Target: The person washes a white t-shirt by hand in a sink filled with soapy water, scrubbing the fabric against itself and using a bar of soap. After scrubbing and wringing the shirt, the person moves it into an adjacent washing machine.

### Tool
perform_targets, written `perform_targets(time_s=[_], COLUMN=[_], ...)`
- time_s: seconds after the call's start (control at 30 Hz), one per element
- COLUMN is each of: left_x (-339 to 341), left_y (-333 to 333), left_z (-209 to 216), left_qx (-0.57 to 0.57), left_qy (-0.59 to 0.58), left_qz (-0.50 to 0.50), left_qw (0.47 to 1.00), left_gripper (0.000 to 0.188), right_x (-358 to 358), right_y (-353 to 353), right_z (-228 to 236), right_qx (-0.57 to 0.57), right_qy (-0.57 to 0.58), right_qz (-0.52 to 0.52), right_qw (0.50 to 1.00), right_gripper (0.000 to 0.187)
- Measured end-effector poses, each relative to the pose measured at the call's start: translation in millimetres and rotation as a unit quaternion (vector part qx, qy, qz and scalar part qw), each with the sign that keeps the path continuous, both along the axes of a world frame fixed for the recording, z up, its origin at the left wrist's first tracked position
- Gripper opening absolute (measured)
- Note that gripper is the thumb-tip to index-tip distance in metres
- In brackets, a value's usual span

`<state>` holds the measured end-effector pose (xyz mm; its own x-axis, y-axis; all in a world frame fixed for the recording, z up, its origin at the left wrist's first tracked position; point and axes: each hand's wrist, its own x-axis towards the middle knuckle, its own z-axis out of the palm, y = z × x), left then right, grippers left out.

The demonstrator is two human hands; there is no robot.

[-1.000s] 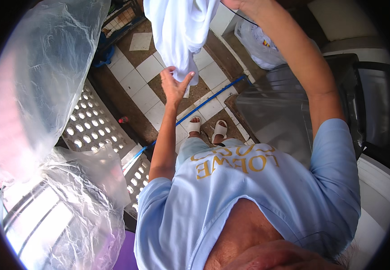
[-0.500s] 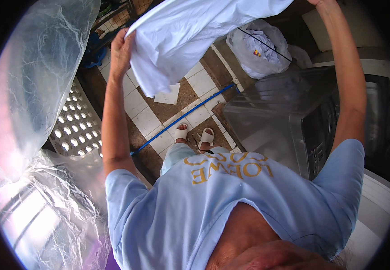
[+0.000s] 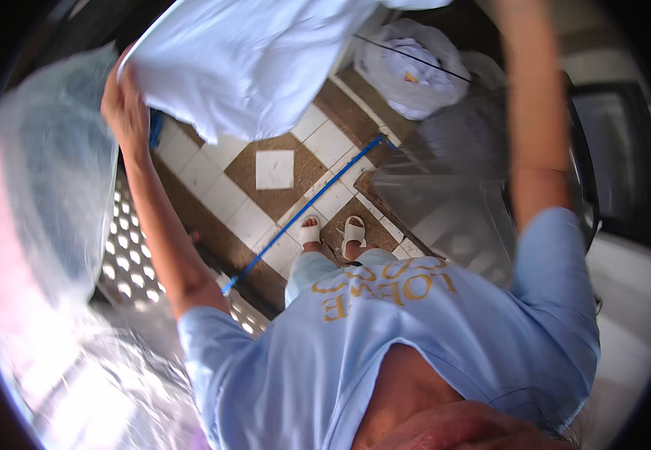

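Observation:
A large white cloth (image 3: 243, 67) hangs spread out at the top of the view, its lower edge loose above the floor. At its left edge, my left hand (image 3: 125, 101) is closed, gripping the fabric. My right arm reaches up to the top edge, where my right hand (image 3: 519, 6) is smeared by motion and partly cut off. Its fingers do not show. The cloth's right end runs toward it, but the gap between them lies at the frame's rim.
A clear plastic bag (image 3: 445, 94) with white cloth inside stands at the far right. A blue pole (image 3: 310, 204) crosses the tiled floor (image 3: 224, 191). Clear plastic sheeting (image 3: 55, 172) and a perforated panel (image 3: 126, 255) are on the left; a grey translucent cover (image 3: 445, 206) lies right.
My left hand has moved left with the cloth's edge, and the cloth has shifted left with it. My right arm has swung left and upward, its hand now blurred at the top edge.

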<state>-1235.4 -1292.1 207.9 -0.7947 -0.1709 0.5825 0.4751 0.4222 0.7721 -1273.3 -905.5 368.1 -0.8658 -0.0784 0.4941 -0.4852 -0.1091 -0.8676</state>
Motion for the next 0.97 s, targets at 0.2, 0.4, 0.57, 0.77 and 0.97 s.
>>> perform_targets(time_s=[0.2,0.4,0.57,0.77,0.97], left_x=[-3.0,1.8,-3.2,4.1,44.1], left_y=[18.2,11.9,-11.8,-1.4,54.5], left_z=[-166.2,-128.5,-127.4,-98.5,-82.6], left_qx=[0.073,0.108,0.088,0.119,0.109], left_qy=[-0.127,-0.147,-0.205,-0.191,-0.162], left_qz=[-0.019,-0.040,-0.092,-0.078,-0.154], left_qw=[0.989,0.982,0.970,0.971,0.969], left_gripper=[0.035,0.035,0.040,0.040,0.036], right_x=[21.8,49.8,71.2,91.5,111.8], right_y=[-74.1,-12.0,-5.9,12.6,28.9], right_z=[-241.6,-269.4,-265.6,-230.7,-247.0], right_qx=[0.314,-0.127,-0.078,-0.134,0.032], right_qy=[-0.154,-0.319,-0.335,-0.313,-0.221], right_qz=[-0.058,-0.132,-0.138,-0.137,-0.187], right_qw=[0.935,0.930,0.929,0.930,0.957], right_gripper=[0.026,0.026,0.032,0.021,0.021])
